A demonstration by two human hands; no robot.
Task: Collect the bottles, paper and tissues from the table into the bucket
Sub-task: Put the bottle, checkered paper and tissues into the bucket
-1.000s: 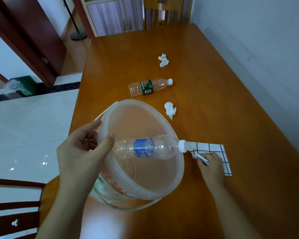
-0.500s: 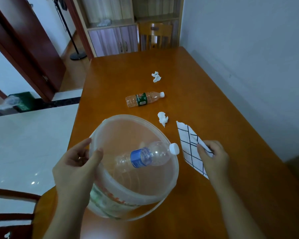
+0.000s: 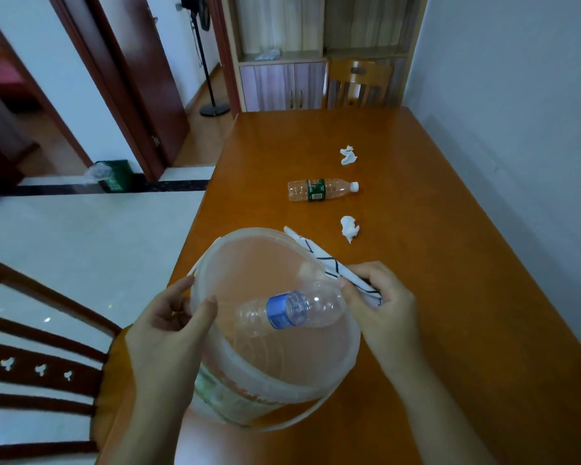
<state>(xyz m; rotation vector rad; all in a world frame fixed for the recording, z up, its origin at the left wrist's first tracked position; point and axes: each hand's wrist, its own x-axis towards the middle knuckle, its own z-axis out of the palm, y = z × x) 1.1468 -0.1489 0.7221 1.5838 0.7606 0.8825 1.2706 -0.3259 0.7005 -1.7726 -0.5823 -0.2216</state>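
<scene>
A translucent bucket [image 3: 336, 374] stands near the table's front left corner. My left hand [image 3: 168, 317] grips its left rim. Inside the bucket a clear bottle with a blue label [image 3: 291, 310] lies tilted. My right hand [image 3: 381, 307] pinches a white paper with a black grid [image 3: 329, 263] right at the bucket's right rim, the sheet draped over the edge. Farther back on the table lie a bottle with a green label [image 3: 321, 189] and two crumpled tissues, one near [image 3: 349, 228] and one far [image 3: 348, 155].
The orange wooden table [image 3: 450, 280] runs along a white wall on the right. A dark wooden chair [image 3: 31, 364] stands at the left front. Another chair [image 3: 359, 83] and a cabinet [image 3: 282, 83] stand beyond the far end.
My right hand lifted the grid paper off the table and carried it left to the bucket's rim. The blue-label bottle slid deeper into the bucket. The view tilted up.
</scene>
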